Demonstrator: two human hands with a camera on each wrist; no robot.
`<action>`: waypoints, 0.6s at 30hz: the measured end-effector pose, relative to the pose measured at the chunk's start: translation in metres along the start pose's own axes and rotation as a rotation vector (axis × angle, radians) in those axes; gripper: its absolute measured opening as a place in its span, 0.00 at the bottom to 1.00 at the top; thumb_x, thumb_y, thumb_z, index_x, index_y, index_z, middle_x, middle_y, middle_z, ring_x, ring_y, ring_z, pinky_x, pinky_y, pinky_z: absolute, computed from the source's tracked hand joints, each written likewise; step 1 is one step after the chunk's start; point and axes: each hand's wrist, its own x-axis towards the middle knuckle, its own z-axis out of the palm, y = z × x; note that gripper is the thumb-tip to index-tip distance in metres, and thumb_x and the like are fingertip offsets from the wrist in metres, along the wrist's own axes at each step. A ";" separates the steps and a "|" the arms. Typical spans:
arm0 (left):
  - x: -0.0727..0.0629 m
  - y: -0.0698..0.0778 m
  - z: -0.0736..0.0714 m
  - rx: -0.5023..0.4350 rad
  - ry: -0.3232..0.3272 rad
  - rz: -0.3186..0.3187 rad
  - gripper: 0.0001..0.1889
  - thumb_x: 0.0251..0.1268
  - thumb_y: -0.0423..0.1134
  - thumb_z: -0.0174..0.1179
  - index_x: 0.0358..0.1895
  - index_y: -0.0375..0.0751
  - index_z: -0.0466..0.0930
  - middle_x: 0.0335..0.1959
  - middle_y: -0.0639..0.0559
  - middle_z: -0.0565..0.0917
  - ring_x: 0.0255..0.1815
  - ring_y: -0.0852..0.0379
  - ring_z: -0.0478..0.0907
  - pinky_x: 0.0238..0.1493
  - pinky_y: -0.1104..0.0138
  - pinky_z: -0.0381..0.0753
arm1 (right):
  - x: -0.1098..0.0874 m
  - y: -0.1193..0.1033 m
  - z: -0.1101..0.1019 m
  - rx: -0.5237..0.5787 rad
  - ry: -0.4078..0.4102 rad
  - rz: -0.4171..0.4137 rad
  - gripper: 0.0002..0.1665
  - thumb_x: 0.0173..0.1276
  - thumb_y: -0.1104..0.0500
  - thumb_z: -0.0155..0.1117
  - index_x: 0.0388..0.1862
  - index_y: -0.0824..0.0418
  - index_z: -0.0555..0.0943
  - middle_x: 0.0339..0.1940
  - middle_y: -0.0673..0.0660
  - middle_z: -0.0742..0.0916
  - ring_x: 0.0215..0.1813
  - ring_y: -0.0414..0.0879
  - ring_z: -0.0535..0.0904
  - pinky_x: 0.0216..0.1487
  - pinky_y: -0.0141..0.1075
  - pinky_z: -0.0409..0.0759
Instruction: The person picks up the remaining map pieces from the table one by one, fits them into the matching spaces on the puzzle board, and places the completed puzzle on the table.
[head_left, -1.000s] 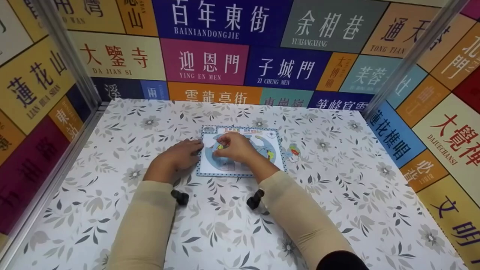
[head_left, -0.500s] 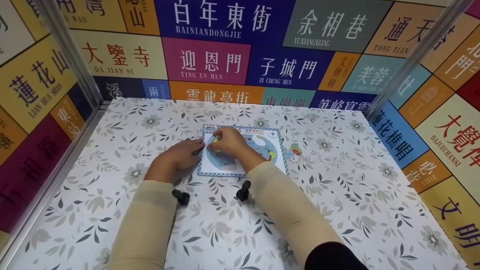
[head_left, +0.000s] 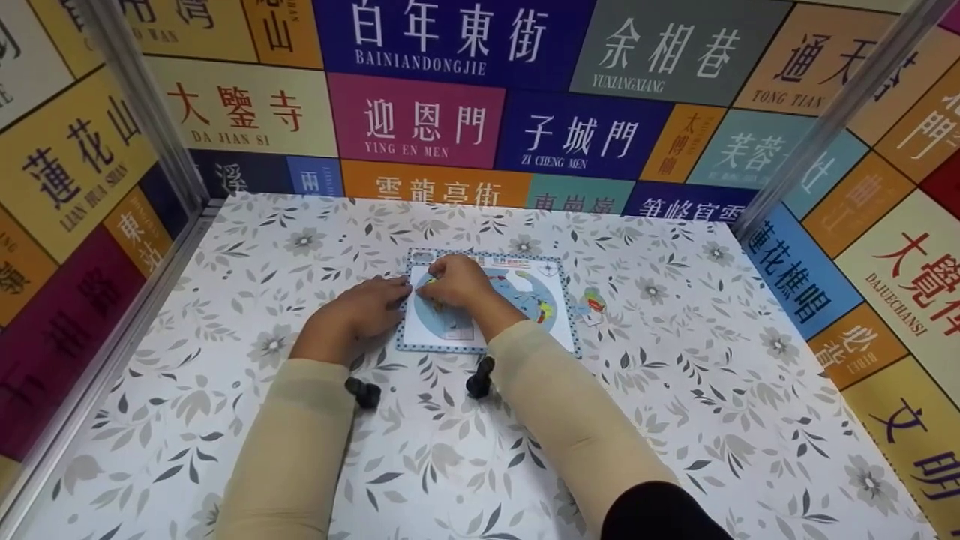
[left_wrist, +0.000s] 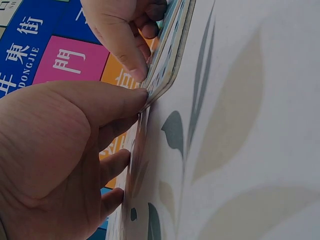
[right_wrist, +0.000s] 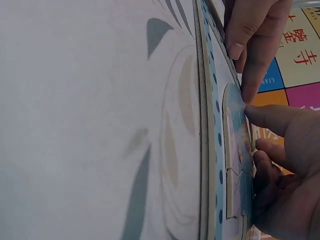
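Note:
A world-map jigsaw board (head_left: pixel 403 330) with a dotted blue border lies flat on the table. Along its left edge rests my left hand (head_left: pixel 367 309); in the left wrist view the thumb lies at the board's corner and the other fingers (left_wrist: pixel 114 167) stretch loosely beside it. My right hand (head_left: pixel 463 289) is over the left part of the map, thumb and fingers curled in close to the surface. In the right wrist view it pinches a small puzzle piece (right_wrist: pixel 253 146), mostly hidden by the fingers. Fitted pieces (right_wrist: pixel 235 145) stand slightly raised on the board.
Several loose puzzle pieces (head_left: pixel 592 304) lie just right of the board. The table (head_left: pixel 675 390) has a floral cover, with colourful lettered panels (head_left: pixel 420 120) at the back and sides. A small black device (head_left: pixel 480 377) sits at each wrist.
My right hand has moved left over the map and lower onto it, its thumb and finger drawing closer together. The left hand has stayed at the board's left edge.

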 end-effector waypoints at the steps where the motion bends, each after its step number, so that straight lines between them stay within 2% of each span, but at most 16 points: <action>1: 0.000 0.000 0.000 -0.003 0.002 -0.001 0.31 0.85 0.48 0.50 0.86 0.64 0.58 0.91 0.63 0.52 0.93 0.47 0.40 0.92 0.41 0.41 | 0.000 0.000 0.000 0.001 -0.004 0.007 0.28 0.64 0.45 0.81 0.59 0.54 0.86 0.55 0.51 0.87 0.55 0.48 0.83 0.62 0.44 0.85; 6: -0.003 0.002 0.000 0.005 0.006 0.010 0.31 0.85 0.49 0.50 0.86 0.63 0.58 0.91 0.63 0.52 0.93 0.46 0.40 0.92 0.40 0.42 | 0.000 0.000 -0.001 -0.006 -0.018 0.016 0.29 0.64 0.44 0.81 0.61 0.54 0.86 0.56 0.52 0.87 0.56 0.48 0.83 0.63 0.44 0.84; 12: -0.004 0.003 -0.001 -0.008 -0.005 -0.009 0.31 0.85 0.50 0.51 0.86 0.66 0.57 0.91 0.65 0.51 0.94 0.48 0.39 0.92 0.40 0.41 | 0.000 0.001 -0.002 -0.019 -0.016 0.001 0.29 0.63 0.44 0.81 0.59 0.53 0.86 0.55 0.52 0.87 0.57 0.49 0.83 0.63 0.44 0.83; 18: -0.003 0.002 -0.001 0.023 0.008 0.031 0.32 0.85 0.48 0.50 0.87 0.60 0.57 0.91 0.61 0.51 0.93 0.45 0.40 0.92 0.41 0.42 | 0.000 0.002 -0.001 -0.036 0.014 -0.037 0.28 0.63 0.45 0.81 0.59 0.55 0.87 0.57 0.54 0.89 0.57 0.50 0.84 0.64 0.45 0.85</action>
